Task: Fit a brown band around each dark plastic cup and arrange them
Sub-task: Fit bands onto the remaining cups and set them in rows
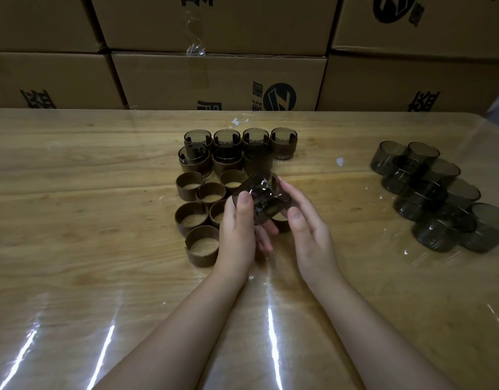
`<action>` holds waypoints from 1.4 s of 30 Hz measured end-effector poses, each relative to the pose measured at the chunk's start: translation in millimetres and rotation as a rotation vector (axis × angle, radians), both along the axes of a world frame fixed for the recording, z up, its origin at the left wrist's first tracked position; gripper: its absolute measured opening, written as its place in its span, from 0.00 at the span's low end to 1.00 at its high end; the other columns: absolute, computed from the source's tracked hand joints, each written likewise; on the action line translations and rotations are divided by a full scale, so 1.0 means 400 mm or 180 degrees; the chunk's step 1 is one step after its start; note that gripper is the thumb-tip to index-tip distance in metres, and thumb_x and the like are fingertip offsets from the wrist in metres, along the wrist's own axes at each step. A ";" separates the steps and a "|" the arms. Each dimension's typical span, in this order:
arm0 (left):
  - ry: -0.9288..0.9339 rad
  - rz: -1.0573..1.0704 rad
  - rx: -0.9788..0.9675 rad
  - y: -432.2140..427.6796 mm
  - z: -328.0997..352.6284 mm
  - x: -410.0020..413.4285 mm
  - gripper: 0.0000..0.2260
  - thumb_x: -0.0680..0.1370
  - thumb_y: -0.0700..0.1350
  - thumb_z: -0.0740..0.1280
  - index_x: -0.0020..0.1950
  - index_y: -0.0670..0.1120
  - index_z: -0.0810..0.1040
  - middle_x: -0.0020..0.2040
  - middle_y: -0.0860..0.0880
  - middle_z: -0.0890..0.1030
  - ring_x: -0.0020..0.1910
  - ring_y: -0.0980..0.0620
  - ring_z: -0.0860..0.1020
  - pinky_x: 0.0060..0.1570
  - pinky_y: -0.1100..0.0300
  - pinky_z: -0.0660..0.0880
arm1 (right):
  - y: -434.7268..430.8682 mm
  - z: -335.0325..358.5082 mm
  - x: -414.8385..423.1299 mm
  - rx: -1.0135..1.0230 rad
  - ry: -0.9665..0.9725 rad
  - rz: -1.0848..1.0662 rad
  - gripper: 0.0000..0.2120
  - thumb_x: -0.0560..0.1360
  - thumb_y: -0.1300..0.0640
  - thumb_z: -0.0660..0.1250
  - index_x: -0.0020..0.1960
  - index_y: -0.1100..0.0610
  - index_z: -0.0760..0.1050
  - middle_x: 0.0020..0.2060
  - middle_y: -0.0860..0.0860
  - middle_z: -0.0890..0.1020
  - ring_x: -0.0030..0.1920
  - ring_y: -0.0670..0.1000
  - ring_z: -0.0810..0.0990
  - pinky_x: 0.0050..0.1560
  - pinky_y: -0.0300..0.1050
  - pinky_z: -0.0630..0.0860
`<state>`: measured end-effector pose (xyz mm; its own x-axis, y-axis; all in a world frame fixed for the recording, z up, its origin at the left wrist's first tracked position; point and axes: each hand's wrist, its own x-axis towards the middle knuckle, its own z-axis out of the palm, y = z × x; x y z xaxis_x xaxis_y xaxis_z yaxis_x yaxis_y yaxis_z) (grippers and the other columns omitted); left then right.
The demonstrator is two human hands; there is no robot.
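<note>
While left hand (237, 226) grips the tilted dark plastic cup (261, 197) mid-table and right hand (307, 229) pinches its far side, it looks light, stiff and slick; hold the wall. Loose brown bands (201, 246) at 9 o'clock, banded cups (228, 144) at 12.

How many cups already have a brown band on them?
7. Four banded cups stand in the far row; three more stand just in front. The bare cup in the left hand and right hand isn't counted. None looks hidden.
</note>
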<state>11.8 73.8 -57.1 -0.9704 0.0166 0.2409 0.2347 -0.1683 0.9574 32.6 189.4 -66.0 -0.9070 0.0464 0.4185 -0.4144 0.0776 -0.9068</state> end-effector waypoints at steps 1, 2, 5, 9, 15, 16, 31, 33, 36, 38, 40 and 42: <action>-0.0008 0.0050 -0.0005 0.000 -0.003 -0.001 0.41 0.71 0.73 0.54 0.56 0.34 0.73 0.30 0.42 0.79 0.19 0.47 0.74 0.20 0.63 0.68 | -0.001 0.000 0.000 -0.0009 0.0006 0.0008 0.26 0.77 0.42 0.59 0.72 0.52 0.69 0.68 0.45 0.74 0.70 0.45 0.71 0.68 0.44 0.68; -0.0027 0.0115 0.0002 0.000 -0.005 -0.002 0.40 0.71 0.71 0.54 0.57 0.34 0.73 0.31 0.42 0.80 0.20 0.47 0.75 0.20 0.63 0.68 | -0.002 0.000 0.001 -0.0017 0.0019 0.0023 0.26 0.77 0.43 0.59 0.72 0.53 0.69 0.68 0.44 0.74 0.69 0.44 0.71 0.67 0.42 0.69; -0.0052 0.0304 0.0057 -0.001 -0.010 -0.007 0.37 0.70 0.68 0.55 0.60 0.36 0.71 0.34 0.43 0.81 0.22 0.49 0.76 0.21 0.63 0.70 | -0.006 0.001 0.004 0.0055 0.0036 0.0046 0.24 0.77 0.44 0.59 0.71 0.52 0.68 0.68 0.43 0.74 0.68 0.42 0.71 0.65 0.35 0.69; 0.0053 0.0439 -0.0028 0.006 -0.009 0.003 0.32 0.65 0.75 0.62 0.55 0.51 0.68 0.37 0.48 0.83 0.26 0.53 0.80 0.25 0.62 0.75 | -0.008 0.006 0.007 0.0109 0.0074 0.0010 0.24 0.77 0.45 0.60 0.71 0.50 0.68 0.68 0.45 0.75 0.68 0.42 0.72 0.66 0.38 0.69; 0.0086 0.0611 -0.0079 0.008 -0.011 0.003 0.23 0.71 0.62 0.66 0.60 0.53 0.66 0.44 0.54 0.81 0.35 0.55 0.82 0.31 0.63 0.77 | -0.011 0.007 0.010 0.0199 0.0108 -0.0072 0.22 0.76 0.45 0.59 0.69 0.46 0.67 0.69 0.47 0.73 0.71 0.44 0.68 0.66 0.34 0.67; 0.0087 0.0647 -0.0099 0.008 -0.012 0.002 0.24 0.72 0.60 0.67 0.62 0.51 0.65 0.46 0.55 0.81 0.39 0.53 0.83 0.33 0.62 0.78 | -0.011 0.006 0.009 0.0191 0.0108 -0.0082 0.22 0.76 0.45 0.60 0.69 0.46 0.68 0.70 0.49 0.73 0.71 0.45 0.69 0.66 0.36 0.68; 0.0504 0.0675 -0.0617 0.011 -0.027 -0.007 0.28 0.72 0.39 0.74 0.64 0.49 0.62 0.55 0.55 0.77 0.47 0.62 0.81 0.44 0.69 0.76 | -0.008 -0.002 0.004 0.0561 0.0424 -0.0288 0.21 0.78 0.47 0.59 0.71 0.46 0.65 0.73 0.46 0.67 0.74 0.45 0.63 0.72 0.44 0.64; 0.0517 0.0669 -0.0694 0.011 -0.026 -0.006 0.28 0.72 0.40 0.75 0.63 0.54 0.62 0.54 0.55 0.78 0.48 0.59 0.82 0.44 0.68 0.76 | -0.008 0.001 0.004 0.0639 0.0448 -0.0358 0.22 0.79 0.48 0.59 0.72 0.49 0.65 0.73 0.47 0.67 0.74 0.45 0.63 0.72 0.42 0.62; 0.0570 0.0631 -0.0906 0.010 -0.026 -0.003 0.29 0.71 0.41 0.76 0.61 0.59 0.63 0.56 0.53 0.78 0.53 0.55 0.81 0.49 0.60 0.78 | -0.004 0.002 0.004 0.0587 0.0395 -0.0410 0.22 0.78 0.47 0.58 0.72 0.47 0.63 0.73 0.44 0.66 0.74 0.42 0.62 0.71 0.37 0.61; 0.0595 0.0539 -0.1125 0.015 -0.022 0.003 0.30 0.71 0.44 0.76 0.65 0.57 0.64 0.60 0.48 0.76 0.57 0.48 0.79 0.53 0.48 0.78 | 0.002 0.001 0.005 0.0502 0.0314 -0.0430 0.23 0.78 0.45 0.58 0.72 0.44 0.62 0.73 0.40 0.65 0.74 0.41 0.62 0.71 0.36 0.61; 0.0670 0.0494 -0.1270 0.019 -0.016 0.013 0.29 0.70 0.51 0.74 0.66 0.56 0.64 0.61 0.48 0.75 0.57 0.48 0.78 0.53 0.47 0.77 | 0.006 0.001 0.004 0.0337 0.0235 -0.0425 0.23 0.78 0.43 0.58 0.72 0.41 0.62 0.72 0.38 0.66 0.73 0.40 0.63 0.71 0.36 0.62; 0.0812 0.0443 -0.1326 0.018 -0.006 0.022 0.26 0.69 0.55 0.69 0.64 0.60 0.64 0.62 0.50 0.73 0.57 0.50 0.77 0.50 0.50 0.78 | 0.006 0.003 0.002 0.0117 0.0220 -0.0385 0.22 0.78 0.44 0.59 0.72 0.40 0.63 0.71 0.38 0.68 0.72 0.40 0.65 0.67 0.33 0.65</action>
